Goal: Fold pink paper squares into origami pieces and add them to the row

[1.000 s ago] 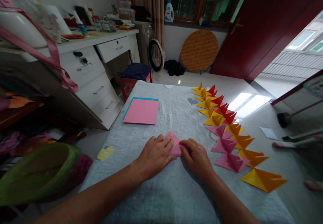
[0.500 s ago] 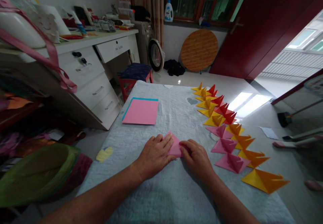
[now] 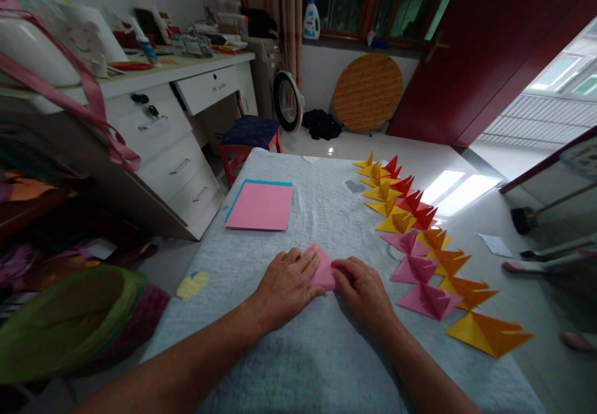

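Note:
A folded piece of pink paper [image 3: 324, 275] lies on the cloth-covered table in front of me. My left hand [image 3: 285, 285] rests flat over its left side, fingers stretched out and the thumb at its lower edge. With thumb and fingers together, my right hand [image 3: 362, 286] pinches the paper's right corner. Beyond my left hand is a stack of square paper [image 3: 260, 206], pink on top with blue showing at the edges. To the right stand rows of folded paper cranes: pink cranes [image 3: 430, 301], yellow cranes [image 3: 396, 220], orange cranes [image 3: 471, 291] and red cranes [image 3: 423, 214].
The table's light blue cloth [image 3: 317, 364] reaches to the floor side. A green-lined bin [image 3: 69, 314] stands at left, below a white desk with drawers [image 3: 175, 165]. A stool [image 3: 252, 133] is by the far left corner; a broom [image 3: 525, 220] is at right.

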Motion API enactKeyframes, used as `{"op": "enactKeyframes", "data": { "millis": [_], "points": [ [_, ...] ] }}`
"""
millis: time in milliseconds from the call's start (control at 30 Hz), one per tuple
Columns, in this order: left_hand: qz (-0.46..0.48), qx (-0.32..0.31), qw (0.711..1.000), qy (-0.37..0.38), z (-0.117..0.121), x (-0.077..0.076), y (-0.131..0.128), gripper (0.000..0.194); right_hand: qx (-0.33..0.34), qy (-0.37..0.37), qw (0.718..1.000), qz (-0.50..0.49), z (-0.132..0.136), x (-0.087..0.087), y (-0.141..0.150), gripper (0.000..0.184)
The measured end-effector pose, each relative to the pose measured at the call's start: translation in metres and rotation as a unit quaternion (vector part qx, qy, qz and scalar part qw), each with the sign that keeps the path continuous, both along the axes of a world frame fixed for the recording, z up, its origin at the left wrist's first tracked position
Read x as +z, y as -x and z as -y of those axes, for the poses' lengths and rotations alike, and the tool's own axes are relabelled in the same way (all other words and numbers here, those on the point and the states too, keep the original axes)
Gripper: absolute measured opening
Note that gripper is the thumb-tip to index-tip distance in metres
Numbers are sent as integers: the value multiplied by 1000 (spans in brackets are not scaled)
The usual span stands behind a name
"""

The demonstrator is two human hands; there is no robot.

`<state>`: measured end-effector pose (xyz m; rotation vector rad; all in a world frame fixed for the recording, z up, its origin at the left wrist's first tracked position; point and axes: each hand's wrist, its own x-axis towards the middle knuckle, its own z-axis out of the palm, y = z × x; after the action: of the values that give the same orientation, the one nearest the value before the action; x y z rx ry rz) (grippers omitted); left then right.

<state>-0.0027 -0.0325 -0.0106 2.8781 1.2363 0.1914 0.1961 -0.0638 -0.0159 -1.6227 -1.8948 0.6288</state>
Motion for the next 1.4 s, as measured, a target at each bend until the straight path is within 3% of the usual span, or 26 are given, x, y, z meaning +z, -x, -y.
{"op": "enactKeyframes", "data": {
  "millis": [700,900,967,1167,1400],
  "points": [
    [-6,7,1000,-8,0,4,-1,61,9,-57,998,40,4,4,6,22],
    [-15,4,1000,-3,-2,6,-2,40,7,-117,983,141,5,2,7,19],
    [-21,6,1000,-5,-1,7,-3,38,23,-147,974,174,5,1,7,18],
    [-27,7,999,-21,1,6,-5,37,155,-159,960,170,7,-2,12,15],
    [-39,-4,999,-28,2,2,4,35,164,-142,956,197,10,2,16,16]
  ]
}}
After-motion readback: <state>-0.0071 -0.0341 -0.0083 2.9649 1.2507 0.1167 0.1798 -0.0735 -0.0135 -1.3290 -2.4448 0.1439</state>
